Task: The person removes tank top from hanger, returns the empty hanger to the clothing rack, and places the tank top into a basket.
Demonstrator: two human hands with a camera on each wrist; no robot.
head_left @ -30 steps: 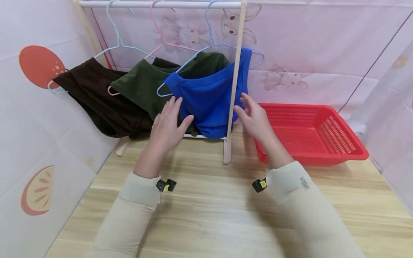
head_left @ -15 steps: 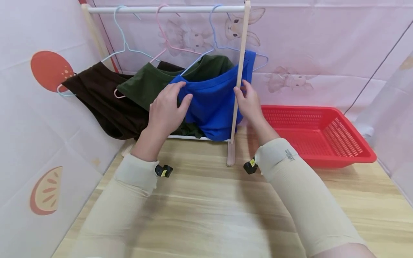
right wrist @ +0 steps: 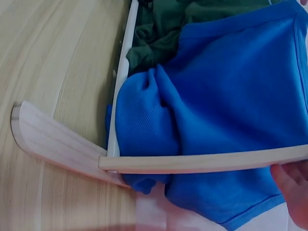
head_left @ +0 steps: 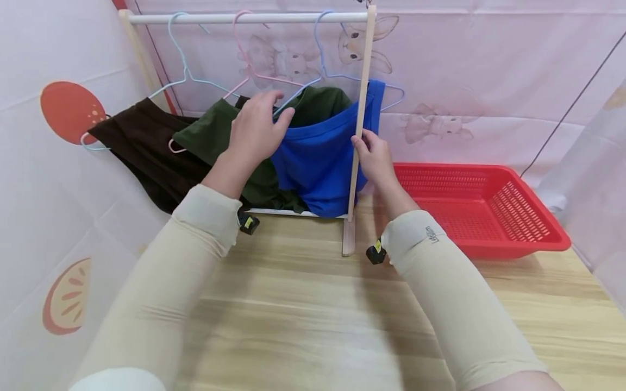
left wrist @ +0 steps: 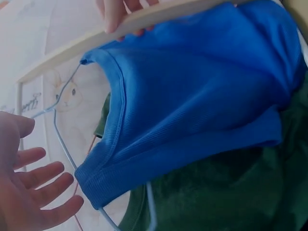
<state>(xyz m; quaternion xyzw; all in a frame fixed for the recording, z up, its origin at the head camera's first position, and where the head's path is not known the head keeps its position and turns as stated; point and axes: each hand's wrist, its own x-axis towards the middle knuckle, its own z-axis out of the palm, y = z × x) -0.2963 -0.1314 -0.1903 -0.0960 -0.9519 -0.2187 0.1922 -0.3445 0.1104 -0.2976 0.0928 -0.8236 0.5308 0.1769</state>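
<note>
A blue sleeveless top (head_left: 318,157) hangs on a light blue hanger (head_left: 321,68) at the right end of a small clothes rack. My left hand (head_left: 256,127) is raised by the hanger's left arm. In the left wrist view its fingers (left wrist: 50,175) are spread beside the hanger, with nothing in them. My right hand (head_left: 376,157) holds the rack's wooden post (head_left: 361,117). Thumb and fingertips show on opposite sides of that post (left wrist: 144,19) in the left wrist view. Behind the blue top hangs a dark green top (head_left: 215,130) on a pink hanger (head_left: 250,70).
A dark brown garment (head_left: 142,141) hangs from another pale blue hanger (head_left: 185,70) at the left. The hangers hook over a white rail (head_left: 279,18). Right of the rack stands a red plastic basket (head_left: 513,247). The rack's foot (head_left: 348,239) rests on the wooden table (head_left: 303,304).
My left hand has risen from the blue top's left shoulder to beside the hanger. My right hand has come in from the right and taken hold of the post.
</note>
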